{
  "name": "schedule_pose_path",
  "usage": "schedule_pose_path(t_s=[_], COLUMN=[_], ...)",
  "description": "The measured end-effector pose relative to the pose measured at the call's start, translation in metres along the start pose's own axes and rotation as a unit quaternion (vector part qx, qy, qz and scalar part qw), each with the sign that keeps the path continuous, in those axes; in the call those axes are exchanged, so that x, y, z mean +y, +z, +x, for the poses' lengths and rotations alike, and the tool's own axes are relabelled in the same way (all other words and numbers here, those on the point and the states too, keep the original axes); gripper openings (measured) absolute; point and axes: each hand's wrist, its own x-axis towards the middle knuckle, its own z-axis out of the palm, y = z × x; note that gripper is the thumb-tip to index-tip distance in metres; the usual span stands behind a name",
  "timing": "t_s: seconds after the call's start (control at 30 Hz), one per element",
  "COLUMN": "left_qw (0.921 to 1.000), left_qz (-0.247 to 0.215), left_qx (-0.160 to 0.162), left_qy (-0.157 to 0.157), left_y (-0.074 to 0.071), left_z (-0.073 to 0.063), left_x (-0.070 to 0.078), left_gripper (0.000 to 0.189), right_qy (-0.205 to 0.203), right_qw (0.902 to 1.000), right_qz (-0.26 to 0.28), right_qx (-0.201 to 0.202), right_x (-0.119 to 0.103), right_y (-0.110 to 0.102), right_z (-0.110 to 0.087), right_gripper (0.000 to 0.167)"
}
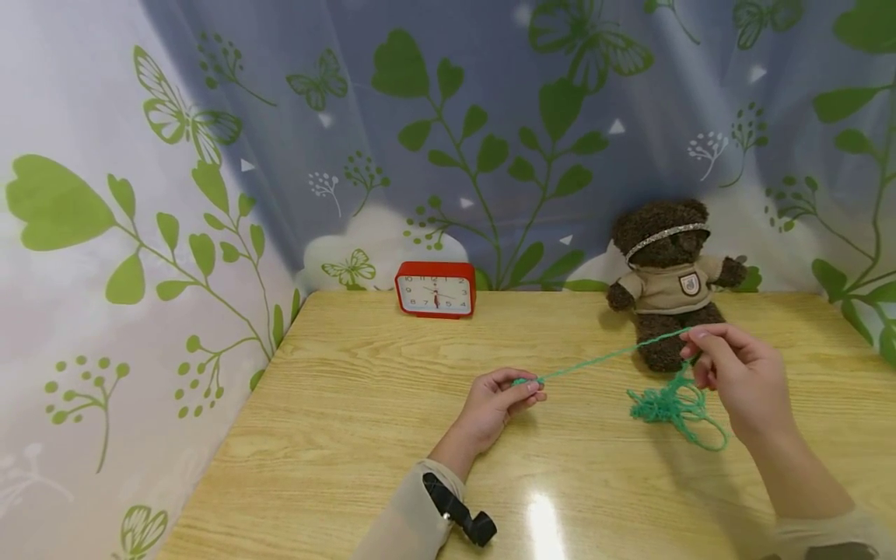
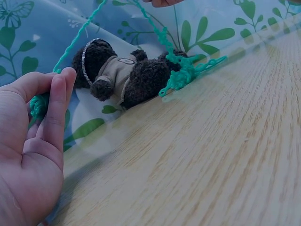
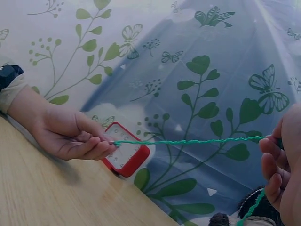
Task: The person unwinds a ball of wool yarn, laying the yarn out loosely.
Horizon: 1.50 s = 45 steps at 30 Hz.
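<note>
A strand of green yarn (image 1: 595, 360) runs taut between the two hands above the table. My left hand (image 1: 495, 406) pinches one end between thumb and fingers; in the left wrist view a small wound bundle of yarn (image 2: 38, 107) sits inside its fingers. Higher up on the right, my right hand (image 1: 745, 377) pinches the strand's other end. From there the yarn drops to a loose, looped tangle (image 1: 668, 406) on the table, just left of that hand. In the right wrist view the straight strand (image 3: 188, 141) shows a twisted texture.
A red alarm clock (image 1: 435, 289) stands at the table's back edge. Behind the tangle a dark brown teddy bear (image 1: 675, 284) in a beige top leans against the leaf-patterned curtain (image 1: 490, 194). The wooden table (image 1: 336, 435) extends under both hands.
</note>
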Motion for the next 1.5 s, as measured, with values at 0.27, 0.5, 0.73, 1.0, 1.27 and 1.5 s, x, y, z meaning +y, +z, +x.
schedule_pose_path(t_s=[0.27,0.5,0.73,1.0,1.27,1.5], left_qw=[1.0,1.0,0.9999,0.9998,0.999,0.9976], left_qz=[-0.004,-0.003,-0.002,-0.003,0.039,0.062], left_qx=[0.004,0.001,0.005,0.003,-0.004,-0.021], left_qy=[-0.002,-0.005,-0.012,-0.02,-0.022,-0.023], left_y=[0.001,0.001,0.002,0.003,0.002,0.002], left_z=[-0.001,-0.001,-0.001,0.0,0.0,-0.001], left_x=[0.0,0.001,0.003,0.002,0.002,0.002], left_gripper=[0.017,0.016,0.014,0.016,0.021,0.027], right_qy=[0.024,0.133,0.184,0.195,0.157,0.167], right_qw=[0.9994,0.9205,0.8678,0.8649,0.9057,0.9143], right_qz=[-0.018,-0.339,-0.382,-0.37,-0.279,-0.189], right_qx=[0.018,-0.142,-0.259,-0.277,-0.277,-0.317], right_x=[-0.001,0.01,0.033,0.048,0.05,0.056], right_y=[-0.01,-0.012,-0.004,0.02,0.045,0.062], right_z=[0.004,0.006,0.002,-0.007,-0.017,-0.028], right_gripper=[0.017,0.037,0.041,0.053,0.055,0.062])
